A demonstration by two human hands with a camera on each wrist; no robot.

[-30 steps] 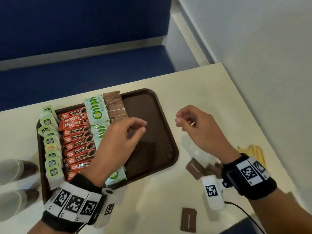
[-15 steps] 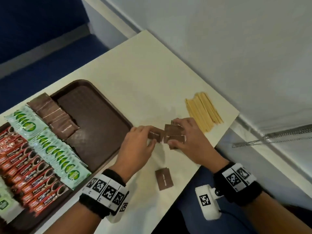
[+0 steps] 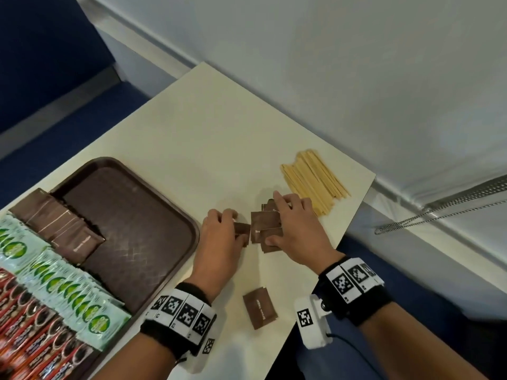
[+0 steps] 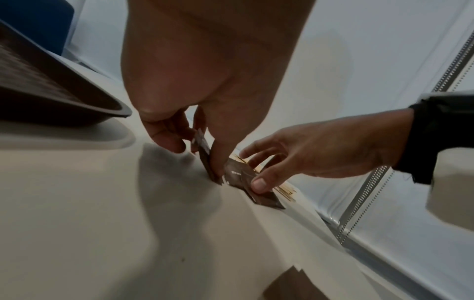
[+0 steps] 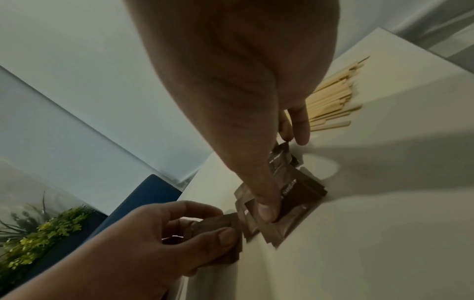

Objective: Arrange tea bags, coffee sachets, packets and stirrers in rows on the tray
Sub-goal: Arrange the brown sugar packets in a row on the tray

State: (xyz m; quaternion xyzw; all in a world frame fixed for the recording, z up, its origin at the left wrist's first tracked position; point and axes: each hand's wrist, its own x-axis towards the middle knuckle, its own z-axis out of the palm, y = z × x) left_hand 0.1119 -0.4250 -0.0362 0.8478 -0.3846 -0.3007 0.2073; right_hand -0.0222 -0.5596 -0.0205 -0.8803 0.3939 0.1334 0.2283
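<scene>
Little has moved: left hand pinches one brown packet; right hand fingers seemingly gather several.

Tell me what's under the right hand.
Under the right hand lies a small pile of brown sachets, overlapping on the table; its thumb presses one. How many sachets the palm covers cannot be seen. The stirrers lie just beyond.

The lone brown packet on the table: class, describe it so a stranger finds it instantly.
Start at the cream table, right of the tray. Between the two wrists, near the table's front edge, lies one brown packet. Unlike the other loose packets, no hand touches it.
</scene>
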